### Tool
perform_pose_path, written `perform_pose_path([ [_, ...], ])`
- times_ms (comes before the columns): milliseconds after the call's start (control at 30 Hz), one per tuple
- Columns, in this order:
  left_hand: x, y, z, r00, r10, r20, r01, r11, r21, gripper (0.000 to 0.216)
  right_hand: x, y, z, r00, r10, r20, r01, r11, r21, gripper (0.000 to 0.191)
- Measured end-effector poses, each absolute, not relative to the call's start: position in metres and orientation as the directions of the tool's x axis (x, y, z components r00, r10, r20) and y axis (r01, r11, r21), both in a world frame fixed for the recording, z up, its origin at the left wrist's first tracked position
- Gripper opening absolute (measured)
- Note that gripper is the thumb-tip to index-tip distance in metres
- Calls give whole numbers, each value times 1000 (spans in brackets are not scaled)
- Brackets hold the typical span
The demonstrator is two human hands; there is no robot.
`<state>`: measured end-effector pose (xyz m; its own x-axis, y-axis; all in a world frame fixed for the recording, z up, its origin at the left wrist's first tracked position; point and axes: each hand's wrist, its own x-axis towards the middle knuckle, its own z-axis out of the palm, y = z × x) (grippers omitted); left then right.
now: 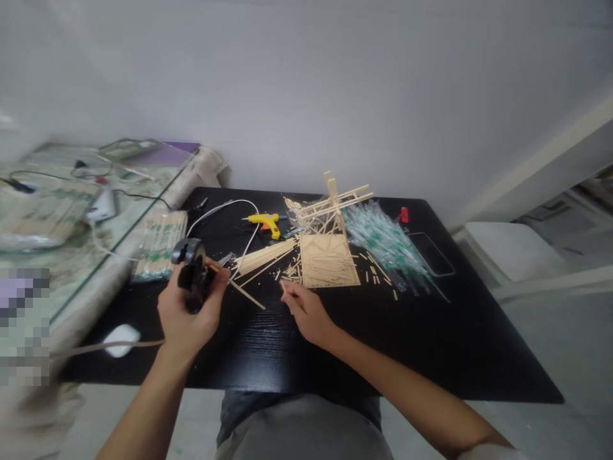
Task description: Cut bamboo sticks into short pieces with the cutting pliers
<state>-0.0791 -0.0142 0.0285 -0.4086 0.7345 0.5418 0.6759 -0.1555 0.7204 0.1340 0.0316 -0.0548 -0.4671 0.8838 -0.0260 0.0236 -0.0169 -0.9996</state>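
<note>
My left hand [191, 310] is closed around a bulky black hand tool [192, 268] with a rounded head, whose exact kind I cannot make out. Its thumb and fingertips also pinch a thin wooden stick [249, 297] slanting down to the right over the table. My right hand [306, 313] is closed in a pinch near the table's middle, with a short bit of stick [286, 279] at its fingertips. Just beyond it, a wooden board [354, 276] carries a pile of cut sticks and a partly built stick frame [338, 204].
On the black table [407, 358] lie a yellow glue gun [265, 222], fanned sticks [265, 255], green-and-clear wrappers [383, 236], a red object [405, 214] and a phone-like slab [431, 253]. Packed sticks [160, 243] and a white charger-like block [121, 340] are at left, beside a glass-topped surface [62, 275].
</note>
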Motion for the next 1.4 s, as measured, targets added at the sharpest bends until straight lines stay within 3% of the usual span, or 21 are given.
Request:
perform_pose_path([
  [67,-77,-12,30,-396,752,526,664,-161,730,19,141,32,-46,-398,911,105,78,148,-986,25],
  [133,-73,-8,32,-366,782,504,645,-177,743,19,150,30,-37,-396,908,139,95,191,-977,21],
  [333,-44,6,38,-138,879,455,623,-280,731,14,168,17,-30,-441,897,-30,-45,-55,-997,20],
  [633,-2,19,31,159,898,410,566,-423,707,14,191,9,-34,-430,901,-56,-25,-74,-997,22],
  [933,7,24,32,221,891,398,523,-452,722,14,195,27,-42,-449,892,50,137,124,-983,14],
  [1400,-1,13,9,202,901,384,468,-433,771,11,193,31,-58,-449,888,101,286,250,-925,10],
])
